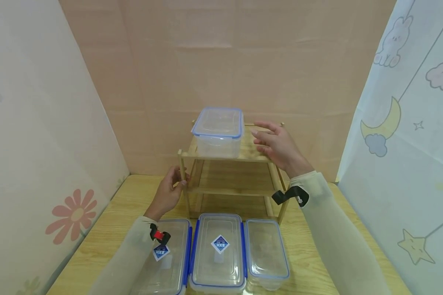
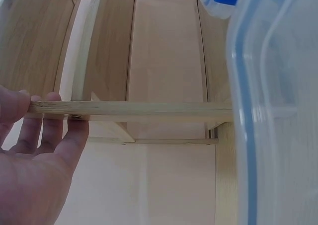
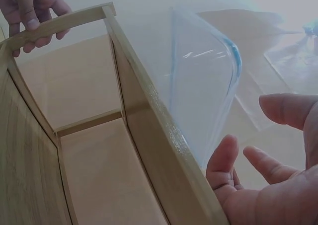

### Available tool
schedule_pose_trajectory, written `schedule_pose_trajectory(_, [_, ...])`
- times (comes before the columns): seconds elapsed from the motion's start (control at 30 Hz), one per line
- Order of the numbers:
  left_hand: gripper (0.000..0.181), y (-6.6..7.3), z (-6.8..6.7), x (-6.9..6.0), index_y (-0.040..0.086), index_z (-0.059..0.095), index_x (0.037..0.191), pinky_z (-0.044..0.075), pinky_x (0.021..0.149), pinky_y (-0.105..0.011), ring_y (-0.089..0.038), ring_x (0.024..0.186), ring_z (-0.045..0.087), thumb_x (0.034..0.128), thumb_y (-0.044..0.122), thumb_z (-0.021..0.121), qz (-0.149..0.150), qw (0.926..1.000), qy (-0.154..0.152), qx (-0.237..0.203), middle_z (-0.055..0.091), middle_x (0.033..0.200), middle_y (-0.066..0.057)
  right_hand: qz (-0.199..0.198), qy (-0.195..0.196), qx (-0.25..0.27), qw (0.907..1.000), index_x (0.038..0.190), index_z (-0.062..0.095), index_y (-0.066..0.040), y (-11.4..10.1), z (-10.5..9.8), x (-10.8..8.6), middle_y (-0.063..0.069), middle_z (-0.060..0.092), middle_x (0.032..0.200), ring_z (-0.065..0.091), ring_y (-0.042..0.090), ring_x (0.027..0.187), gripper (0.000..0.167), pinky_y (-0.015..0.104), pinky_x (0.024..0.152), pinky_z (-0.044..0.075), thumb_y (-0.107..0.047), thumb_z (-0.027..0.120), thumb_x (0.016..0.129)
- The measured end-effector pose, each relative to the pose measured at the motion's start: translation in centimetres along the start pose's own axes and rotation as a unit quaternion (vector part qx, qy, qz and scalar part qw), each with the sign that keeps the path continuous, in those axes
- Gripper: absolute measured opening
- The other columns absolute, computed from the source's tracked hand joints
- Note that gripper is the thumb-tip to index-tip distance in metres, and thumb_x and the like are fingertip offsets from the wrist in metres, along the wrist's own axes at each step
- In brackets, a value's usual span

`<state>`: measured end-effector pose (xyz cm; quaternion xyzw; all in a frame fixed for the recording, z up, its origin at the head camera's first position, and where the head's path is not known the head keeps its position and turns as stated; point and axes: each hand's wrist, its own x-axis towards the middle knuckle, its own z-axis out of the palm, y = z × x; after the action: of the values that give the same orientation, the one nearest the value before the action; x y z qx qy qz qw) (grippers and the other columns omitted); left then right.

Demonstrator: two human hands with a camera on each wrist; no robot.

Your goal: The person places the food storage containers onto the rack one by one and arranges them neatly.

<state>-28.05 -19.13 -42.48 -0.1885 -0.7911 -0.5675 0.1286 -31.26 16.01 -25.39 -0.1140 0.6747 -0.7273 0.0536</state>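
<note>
A wooden three-level rack (image 1: 236,178) stands on the table, and a clear container with a light-blue-rimmed lid (image 1: 218,127) sits on the left part of its top shelf. My left hand (image 1: 167,194) grips the rack's front left post; in the left wrist view the thumb and fingers of the hand (image 2: 39,160) curl round that post (image 2: 149,110). Over the right part of the top shelf is my right hand (image 1: 278,147), fingers spread and slightly bent, holding nothing. The right wrist view shows the hand (image 3: 273,170) apart from the container (image 3: 201,71).
Two flat containers with dark-blue clips, one at left (image 1: 170,262) and one in the middle (image 1: 218,270), lie before the rack. Beside them is a narrower lidded container (image 1: 267,250). Patterned sheets hang left (image 1: 40,123) and right (image 1: 402,164), with a plain tan one behind.
</note>
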Motion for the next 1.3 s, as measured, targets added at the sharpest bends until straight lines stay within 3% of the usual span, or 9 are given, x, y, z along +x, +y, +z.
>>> schedule_pose_trajectory(0.3, [0.038,0.1,-0.2,0.1,0.010,0.047,0.142,0.054,0.107,-0.058,-0.038,0.125,0.063,0.1071,-0.003,0.053,0.002,1.0000,-0.003,-0.001,0.062,0.129,-0.024,-0.023,-0.010,-0.013,0.9996,0.153,0.049,-0.014,-0.2,-0.4,-1.7,0.003,0.055,0.129,0.055,0.021,0.108,0.056,0.022,0.081,0.056,-0.022,0.071,0.103])
schedule_pose_trajectory(0.53, [0.040,0.1,-0.1,0.2,0.009,0.047,0.144,0.055,0.105,-0.059,-0.039,0.123,0.064,0.1067,-0.005,0.053,0.009,0.9999,-0.003,-0.008,0.062,0.129,-0.026,-0.042,-0.028,-0.009,0.9987,0.141,0.057,-0.020,0.2,-0.6,-3.6,0.004,0.056,0.126,0.056,0.024,0.110,0.040,0.024,0.081,0.056,-0.017,0.070,0.103])
schedule_pose_trajectory(0.67, [0.040,0.0,-0.1,0.2,0.009,0.047,0.143,0.055,0.106,-0.060,-0.040,0.125,0.064,0.1068,-0.005,0.052,0.009,0.9999,-0.002,-0.006,0.062,0.128,-0.026,-0.054,-0.040,-0.020,0.9975,0.144,0.056,-0.017,0.6,-0.8,-4.8,0.006,0.057,0.127,0.058,0.026,0.111,0.042,0.026,0.084,0.057,-0.017,0.069,0.104])
schedule_pose_trajectory(0.87, [0.040,-0.1,-0.1,0.1,0.012,0.048,0.143,0.057,0.105,-0.050,-0.036,0.125,0.064,0.1070,-0.005,0.052,0.006,0.9999,-0.002,0.008,0.063,0.128,-0.023,-0.062,-0.044,-0.026,0.9968,0.141,0.057,-0.017,1.2,-0.9,-6.3,0.013,0.057,0.130,0.061,0.023,0.110,0.040,0.028,0.085,0.057,-0.013,0.069,0.103])
schedule_pose_trajectory(1.07, [0.038,0.0,0.0,0.0,0.012,0.049,0.142,0.058,0.103,-0.048,-0.035,0.123,0.065,0.1070,-0.004,0.053,0.004,0.9999,-0.001,0.010,0.064,0.126,-0.021,-0.067,-0.047,-0.037,0.9959,0.141,0.059,-0.017,1.8,-1.0,-7.5,0.008,0.058,0.126,0.057,0.024,0.116,0.040,0.028,0.084,0.057,-0.010,0.069,0.103])
schedule_pose_trajectory(1.3, [0.037,-0.3,0.1,0.0,0.010,0.050,0.142,0.058,0.100,-0.051,-0.036,0.116,0.066,0.1068,-0.002,0.055,0.011,0.9998,-0.001,0.013,0.064,0.123,-0.022,-0.078,-0.053,-0.051,0.9942,0.142,0.059,-0.013,3.4,-1.6,-9.7,0.004,0.063,0.124,0.059,0.020,0.110,0.040,0.028,0.084,0.058,-0.009,0.068,0.103])
